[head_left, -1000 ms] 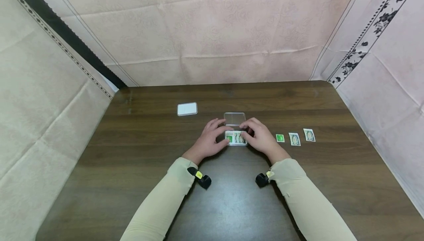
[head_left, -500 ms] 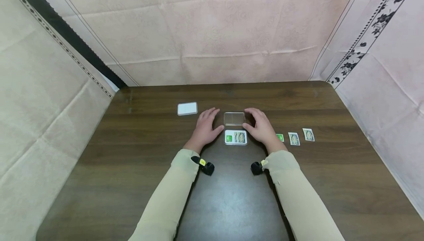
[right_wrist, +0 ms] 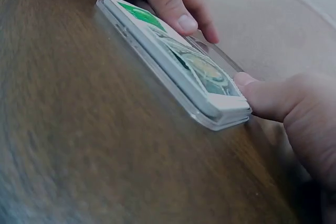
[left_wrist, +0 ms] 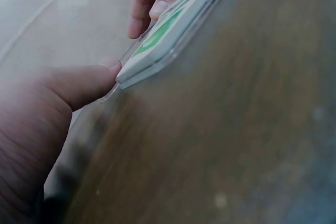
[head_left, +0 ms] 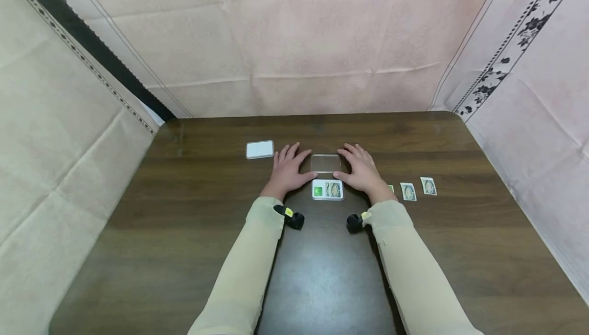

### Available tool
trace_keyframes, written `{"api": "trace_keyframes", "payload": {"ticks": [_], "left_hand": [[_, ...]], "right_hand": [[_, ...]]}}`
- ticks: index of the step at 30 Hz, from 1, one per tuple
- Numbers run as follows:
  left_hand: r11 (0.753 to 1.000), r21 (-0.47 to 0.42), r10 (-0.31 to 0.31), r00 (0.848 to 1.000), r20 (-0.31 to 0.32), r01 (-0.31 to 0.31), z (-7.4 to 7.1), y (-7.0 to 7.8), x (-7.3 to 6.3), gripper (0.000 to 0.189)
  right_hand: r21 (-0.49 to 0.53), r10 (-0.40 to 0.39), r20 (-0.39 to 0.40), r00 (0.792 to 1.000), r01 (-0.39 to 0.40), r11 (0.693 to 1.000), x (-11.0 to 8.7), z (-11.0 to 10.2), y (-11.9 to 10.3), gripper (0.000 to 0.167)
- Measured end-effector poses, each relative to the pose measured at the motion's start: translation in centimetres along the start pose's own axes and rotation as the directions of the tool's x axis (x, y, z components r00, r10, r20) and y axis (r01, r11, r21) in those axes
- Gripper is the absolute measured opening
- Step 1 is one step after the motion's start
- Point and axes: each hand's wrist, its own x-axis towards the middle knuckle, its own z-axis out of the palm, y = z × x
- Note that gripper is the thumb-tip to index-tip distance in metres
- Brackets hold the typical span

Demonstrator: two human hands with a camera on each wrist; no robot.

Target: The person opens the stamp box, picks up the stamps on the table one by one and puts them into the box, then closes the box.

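In the head view a small clear plastic case lies unfolded, its transparent lid (head_left: 325,163) on the far side. On its white base (head_left: 327,198) sit a green stamp (head_left: 318,191) and greenish portrait stamps (head_left: 333,190) that overlap. My left hand (head_left: 287,171) is at the lid's left edge, fingers spread, thumb by the hinge line. Mirroring it on the right edge, my right hand (head_left: 362,172) has its fingers extended and its thumb near the hinge. Both wrist views show the thumbs (left_wrist: 86,85) at the base's far corners; other fingers are partly hidden there.
Left of the hands lies a white rectangular case or card (head_left: 259,149). To the right are two loose portrait stamps (head_left: 408,192) and a green stamp (head_left: 391,188), mostly hidden by my right wrist. Cloth (head_left: 294,59) hangs around the wooden table (head_left: 193,212).
Both hands have left the stamps on the base and moved away from me to either side of the lid, with fingers spreading out. The case stays in place.
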Motion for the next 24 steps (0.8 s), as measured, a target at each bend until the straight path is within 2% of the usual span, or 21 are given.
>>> {"api": "trace_keyframes", "payload": {"ticks": [5,12,19,24], "left_hand": [[0.999,0.048,0.013,1.0,0.02,-0.014,-0.2,0.1,0.2,0.071],[0.998,0.066,0.006,1.0,0.021,-0.008,-0.3,0.3,0.1,0.064],[0.997,0.074,0.02,0.999,0.04,-0.023,-0.3,0.4,0.1,0.062],[0.997,0.056,0.045,0.999,0.03,-0.047,-0.1,0.2,0.1,0.06]], "right_hand": [[-0.037,0.007,0.027,1.0,-0.006,0.999,0.4,-0.3,-0.3,0.071],[-0.046,0.0,0.046,0.999,0.002,0.999,0.5,-0.5,-0.6,0.065],[-0.004,-0.075,0.058,0.995,0.076,0.997,0.3,-0.3,0.1,0.059],[0.023,-0.123,0.045,0.991,0.122,0.992,0.1,-0.1,0.5,0.057]]}}
